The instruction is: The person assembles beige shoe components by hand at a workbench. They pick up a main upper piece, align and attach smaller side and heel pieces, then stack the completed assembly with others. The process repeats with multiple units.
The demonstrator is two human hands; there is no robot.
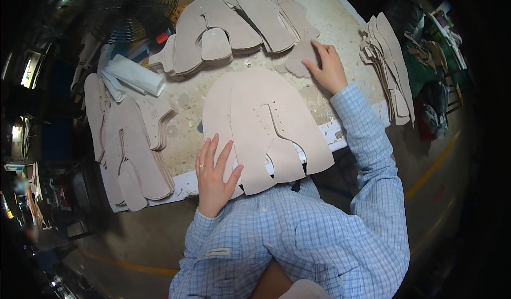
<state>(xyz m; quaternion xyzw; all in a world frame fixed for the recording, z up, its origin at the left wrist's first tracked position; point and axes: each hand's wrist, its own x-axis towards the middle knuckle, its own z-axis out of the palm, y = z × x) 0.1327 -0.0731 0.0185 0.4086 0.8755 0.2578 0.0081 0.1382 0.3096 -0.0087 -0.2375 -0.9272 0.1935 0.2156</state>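
Pale beige cut leather pieces (250,134) lie side by side at the table's front edge, partly overhanging it. They have curved outlines, punched holes and long slots. My left hand (215,168) rests on the lower left of these pieces, fingers spread, a ring on one finger. Further off to the right, my right hand (330,67) has thumb and fingers on a small beige leather piece (299,59) with a scalloped edge. Part of that small piece is hidden under the fingers.
Stacks of matching leather pieces lie at the back (191,33), back right (263,19) and left (146,166) of the worktable (183,107). Another stack (391,70) overhangs the right edge. Rolled white paper (137,74) sits at the left, near a fan (133,9).
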